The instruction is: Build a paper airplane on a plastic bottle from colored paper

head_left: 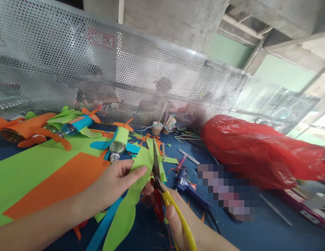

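Observation:
My left hand [125, 179] pinches a strip of lime-green paper [125, 216] between thumb and fingers. The lower part of the strip has a wavy, curved edge and hangs toward me. My right hand [178, 212] grips yellow-handled scissors [157, 170], its thumb in the handle loop. The blades are parted around the paper's upper right edge and point away from me. A red-handled tool lies just under the scissors, partly hidden. Beyond my hands stands a plastic bottle [119, 141] wrapped in green paper, with blue paper fins and an orange propeller-like piece on top.
Large green [26, 170] and orange paper sheets [65, 184] cover the left. Several paper-wrapped bottles lie behind them. A blue glue gun [191, 191] with its cord, a red plastic bag [251, 150] and cups of sticks [157, 129] are to the right and back. A perforated metal screen [141, 62] stands behind.

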Demonstrator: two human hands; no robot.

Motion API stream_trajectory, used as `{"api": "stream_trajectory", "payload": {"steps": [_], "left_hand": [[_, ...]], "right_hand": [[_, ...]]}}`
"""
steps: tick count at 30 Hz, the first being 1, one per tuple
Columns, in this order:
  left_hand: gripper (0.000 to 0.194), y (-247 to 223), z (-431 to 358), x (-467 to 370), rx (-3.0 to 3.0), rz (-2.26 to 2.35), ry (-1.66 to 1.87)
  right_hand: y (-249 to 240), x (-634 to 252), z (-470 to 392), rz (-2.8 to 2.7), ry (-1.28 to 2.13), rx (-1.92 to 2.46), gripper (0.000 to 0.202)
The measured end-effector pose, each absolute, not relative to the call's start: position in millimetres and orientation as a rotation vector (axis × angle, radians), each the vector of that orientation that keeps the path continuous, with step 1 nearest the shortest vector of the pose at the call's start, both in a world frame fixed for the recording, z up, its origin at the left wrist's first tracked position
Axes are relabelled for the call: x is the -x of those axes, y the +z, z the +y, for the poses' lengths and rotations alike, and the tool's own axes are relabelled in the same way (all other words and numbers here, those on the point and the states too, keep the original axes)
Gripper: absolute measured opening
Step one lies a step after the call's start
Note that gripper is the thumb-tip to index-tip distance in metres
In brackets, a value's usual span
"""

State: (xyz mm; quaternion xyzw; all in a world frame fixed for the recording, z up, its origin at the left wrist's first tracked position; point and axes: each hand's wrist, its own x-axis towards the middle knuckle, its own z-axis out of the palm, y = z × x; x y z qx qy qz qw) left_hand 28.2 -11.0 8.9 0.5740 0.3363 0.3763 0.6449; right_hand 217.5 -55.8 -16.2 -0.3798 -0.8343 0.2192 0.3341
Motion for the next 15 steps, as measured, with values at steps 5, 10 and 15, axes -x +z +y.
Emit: {"api": "stream_trajectory", "payload": {"steps": [5,10,15], "left_hand": [[0.028,9.1,-12.3,-28.3,-1.256,0.728,0.859],[0.029,8.0,-11.7,-28.7,-1.263,0.714,0.853],[0.032,9.4,-11.2,-29.8,-1.306,0.756,0.859]], "right_hand": [[-18.7,-215.7,-57.9,-2.126,0.605,0.986,0.067],[-20.1,-216.8,-55.1,-2.117,0.661,1.009,0.071],[-20.7,-216.2,-53.4,-2.085,0.739,0.997,0.072]]}}
